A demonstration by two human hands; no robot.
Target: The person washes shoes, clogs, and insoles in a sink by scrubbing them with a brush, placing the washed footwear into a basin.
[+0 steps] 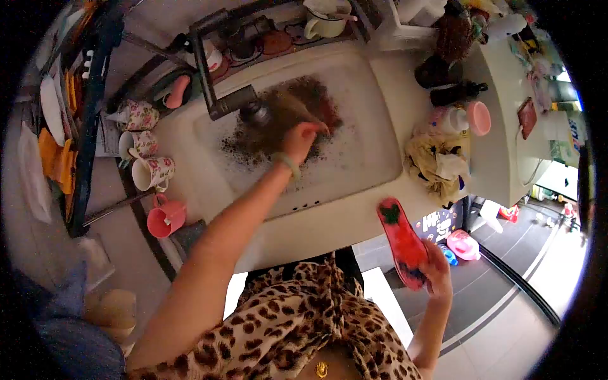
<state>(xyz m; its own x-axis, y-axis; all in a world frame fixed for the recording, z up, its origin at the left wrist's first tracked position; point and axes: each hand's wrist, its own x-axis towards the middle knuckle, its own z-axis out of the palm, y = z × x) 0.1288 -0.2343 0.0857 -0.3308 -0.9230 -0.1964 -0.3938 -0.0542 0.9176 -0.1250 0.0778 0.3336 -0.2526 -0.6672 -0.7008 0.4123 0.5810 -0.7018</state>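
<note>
In the white sink (380, 95), my left hand (301, 142) reaches over dark, foamy water (253, 139) below the tap. Its fingers are pinched together, and whatever is between them is too blurred to make out. A reddish shape (328, 114) shows in the water just beyond the fingertips. Outside the sink's front edge, my right hand (437, 272) grips a flat red slipper (404, 244) by its lower end. The slipper has a dark green patch at the top end and a dark patch near my fingers.
A black tap (237, 104) juts over the basin. Floral mugs (152, 173) and a pink cup (166, 216) line the left rim. On the right counter lie a crumpled cloth (437, 164), a dark bottle (459, 93) and a pink-capped container (478, 118).
</note>
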